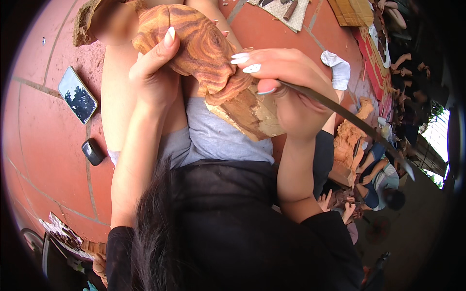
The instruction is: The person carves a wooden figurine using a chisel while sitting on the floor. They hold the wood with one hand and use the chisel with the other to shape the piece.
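While my legs [119, 87] stretch over the red tiled floor [53, 165], the wooden carving [194, 41] is in front of me, above my grey shorts [218, 128]. Its upper part is rounded, with dark stripes in the grain; toward my lower right it ends in a paler, rougher block. Whether it also rests on my lap, I cannot tell.

My left grip [153, 72] is spread wide around this carving: the thumb lies flat on the near side, and some fingertips show at the far side, so it is gripped between them. My right grip [301, 72] is closed much more narrowly, with thumb and fingers pinching a long, thin metal tool [352, 118]. The tool's long part reaches out to my right, and its other end is hidden under the fingers. The fingertips of this grip are at the carving's right edge; they seem to touch it.

To my left, a phone [77, 94] lies on the floor, and near it a smaller black case [92, 151].
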The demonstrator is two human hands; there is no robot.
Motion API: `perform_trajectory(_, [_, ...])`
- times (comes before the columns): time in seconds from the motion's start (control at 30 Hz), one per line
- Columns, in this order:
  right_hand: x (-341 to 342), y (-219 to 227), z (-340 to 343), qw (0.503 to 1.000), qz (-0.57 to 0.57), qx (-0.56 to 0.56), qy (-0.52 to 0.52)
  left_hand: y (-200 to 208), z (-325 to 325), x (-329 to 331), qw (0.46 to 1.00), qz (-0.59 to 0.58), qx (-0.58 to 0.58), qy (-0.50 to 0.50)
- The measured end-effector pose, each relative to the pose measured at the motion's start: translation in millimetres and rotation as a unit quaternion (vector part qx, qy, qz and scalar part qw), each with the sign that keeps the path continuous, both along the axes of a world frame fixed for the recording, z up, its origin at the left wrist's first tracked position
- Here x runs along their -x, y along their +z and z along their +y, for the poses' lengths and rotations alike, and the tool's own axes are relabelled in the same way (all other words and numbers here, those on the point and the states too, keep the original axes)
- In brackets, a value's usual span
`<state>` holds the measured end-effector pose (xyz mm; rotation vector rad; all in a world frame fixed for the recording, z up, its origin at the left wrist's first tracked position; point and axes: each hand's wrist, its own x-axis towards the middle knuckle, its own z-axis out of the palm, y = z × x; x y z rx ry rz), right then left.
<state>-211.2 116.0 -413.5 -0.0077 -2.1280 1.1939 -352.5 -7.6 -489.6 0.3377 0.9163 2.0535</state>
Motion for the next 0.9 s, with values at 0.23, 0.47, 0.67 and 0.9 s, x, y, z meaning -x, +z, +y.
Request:
perform_trajectory(0.23, [1, -5, -1, 1.000, 0.009, -0.013, 0.015, -19, -8, 3, 0.999, 0.026, 0.034, 0.013])
perform_trajectory(0.47, [-7, -12, -9, 0.988, -0.006, 0.143, 0.050, -19, -13, 11, 1.000, 0.025, 0.008, 0.006])
perform_trajectory(0.67, [-7, 19, -13, 0.964, -0.013, 0.266, -0.022, 1, -13, 14, 0.991, -0.082, -0.094, -0.045])
perform_trajectory(0.9, [-25, 42, 8, 0.933, 0.023, 0.358, 0.024, 10, -16, 26, 0.987, -0.088, -0.121, -0.056])
